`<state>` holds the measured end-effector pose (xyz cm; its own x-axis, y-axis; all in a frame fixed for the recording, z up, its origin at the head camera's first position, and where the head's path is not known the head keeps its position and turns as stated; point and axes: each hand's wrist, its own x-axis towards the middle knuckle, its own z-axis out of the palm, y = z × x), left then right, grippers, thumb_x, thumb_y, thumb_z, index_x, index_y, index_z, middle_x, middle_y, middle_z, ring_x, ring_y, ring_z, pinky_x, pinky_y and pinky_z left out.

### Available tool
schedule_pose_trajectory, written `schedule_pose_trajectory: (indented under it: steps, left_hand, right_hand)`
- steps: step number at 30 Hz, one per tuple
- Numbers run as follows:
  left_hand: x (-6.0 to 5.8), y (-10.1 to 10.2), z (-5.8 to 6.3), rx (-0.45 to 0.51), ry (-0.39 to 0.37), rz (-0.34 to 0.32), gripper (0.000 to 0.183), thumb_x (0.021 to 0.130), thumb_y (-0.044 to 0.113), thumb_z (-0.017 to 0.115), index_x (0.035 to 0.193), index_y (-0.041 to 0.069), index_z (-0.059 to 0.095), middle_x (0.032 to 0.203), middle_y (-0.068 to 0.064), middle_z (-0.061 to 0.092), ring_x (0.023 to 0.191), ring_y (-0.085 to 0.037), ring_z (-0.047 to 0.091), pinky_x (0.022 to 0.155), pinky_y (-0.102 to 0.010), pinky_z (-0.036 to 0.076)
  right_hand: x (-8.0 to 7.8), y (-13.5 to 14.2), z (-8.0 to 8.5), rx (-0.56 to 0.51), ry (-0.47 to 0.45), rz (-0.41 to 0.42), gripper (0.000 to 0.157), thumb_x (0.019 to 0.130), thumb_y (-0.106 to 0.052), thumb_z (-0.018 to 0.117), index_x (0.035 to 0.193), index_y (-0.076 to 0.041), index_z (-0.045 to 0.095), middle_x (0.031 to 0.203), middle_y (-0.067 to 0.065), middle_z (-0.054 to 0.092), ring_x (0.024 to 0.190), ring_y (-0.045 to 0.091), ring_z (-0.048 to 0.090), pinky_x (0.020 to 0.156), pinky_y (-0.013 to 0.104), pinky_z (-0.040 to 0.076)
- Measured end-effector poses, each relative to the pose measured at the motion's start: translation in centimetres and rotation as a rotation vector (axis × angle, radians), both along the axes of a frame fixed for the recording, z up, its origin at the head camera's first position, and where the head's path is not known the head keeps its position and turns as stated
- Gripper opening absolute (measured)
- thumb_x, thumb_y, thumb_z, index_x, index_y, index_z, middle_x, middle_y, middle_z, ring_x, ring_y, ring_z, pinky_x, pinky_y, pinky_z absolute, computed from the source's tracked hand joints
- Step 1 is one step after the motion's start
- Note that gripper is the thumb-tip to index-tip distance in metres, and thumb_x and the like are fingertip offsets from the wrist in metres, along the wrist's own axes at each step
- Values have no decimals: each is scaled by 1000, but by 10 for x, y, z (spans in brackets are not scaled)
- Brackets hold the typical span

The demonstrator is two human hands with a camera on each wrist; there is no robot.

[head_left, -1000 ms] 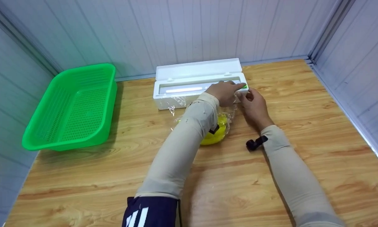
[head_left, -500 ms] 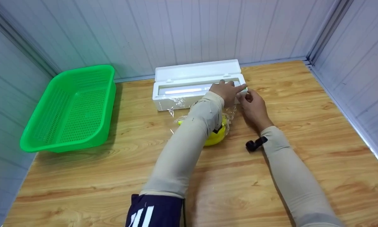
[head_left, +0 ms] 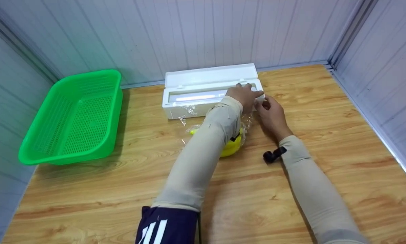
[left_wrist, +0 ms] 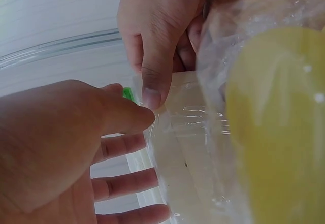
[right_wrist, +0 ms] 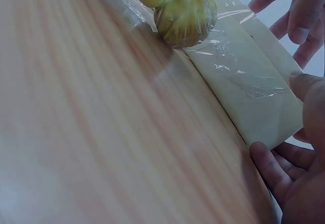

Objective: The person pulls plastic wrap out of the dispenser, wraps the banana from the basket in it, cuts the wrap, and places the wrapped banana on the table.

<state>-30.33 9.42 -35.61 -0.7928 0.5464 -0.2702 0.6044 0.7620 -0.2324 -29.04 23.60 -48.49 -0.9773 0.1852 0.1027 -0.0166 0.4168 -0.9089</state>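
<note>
A white cling film box (head_left: 176, 113) stands near the back wall with its lid (head_left: 209, 76) raised. Clear film (right_wrist: 238, 76) runs down its front to a yellow, banana-like bunch (head_left: 231, 149) wrapped in film, partly hidden by the left forearm. My left hand (head_left: 242, 97) lies over the box's right end, fingers spread straight across the top. Its index finger is beside a small green slider (left_wrist: 127, 93). My right hand (head_left: 273, 114) grips the box's right end, thumb (left_wrist: 152, 94) on the front top edge and fingers around the end.
A green plastic basket (head_left: 87, 118) stands on the left of the wooden table (head_left: 250, 203). Pale panel walls (head_left: 203, 34) close off the back and sides. A black wrist camera (head_left: 274, 155) juts from the right sleeve.
The left hand's fingers have lifted and spread, and its index finger has drawn back slightly from the slider end. The right hand keeps its grip on the box.
</note>
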Motion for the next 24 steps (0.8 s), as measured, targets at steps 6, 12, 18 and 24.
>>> schedule_pose_trajectory:
  steps: [6,12,18,24]
  left_hand:
    - [-3,4,0,36,13,-18,49,108,35,40,156,43,31,158,3,37,132,-28,48,92,-41,53]
    - [-8,10,-3,96,70,-66,39,105,29,51,144,35,53,136,3,58,110,-25,64,85,-40,56]
    - [-11,12,-3,133,79,-72,35,105,26,53,139,31,57,131,5,63,109,-20,65,85,-38,56]
    - [-14,12,-3,214,80,-48,36,101,26,62,136,30,63,131,7,65,113,-17,64,88,-35,55]
  right_hand:
    - [1,3,1,-13,10,-9,56,98,-48,60,138,-9,56,130,15,63,119,24,59,100,39,46]
    - [3,4,1,3,43,-7,44,102,-33,58,137,-7,57,127,16,65,116,24,61,99,38,46]
    - [4,3,2,3,3,-1,47,102,-38,58,139,-9,55,131,15,62,119,24,59,100,39,46]
    - [3,4,3,-1,21,-6,50,100,-42,59,137,-9,56,130,14,64,118,24,60,100,39,46]
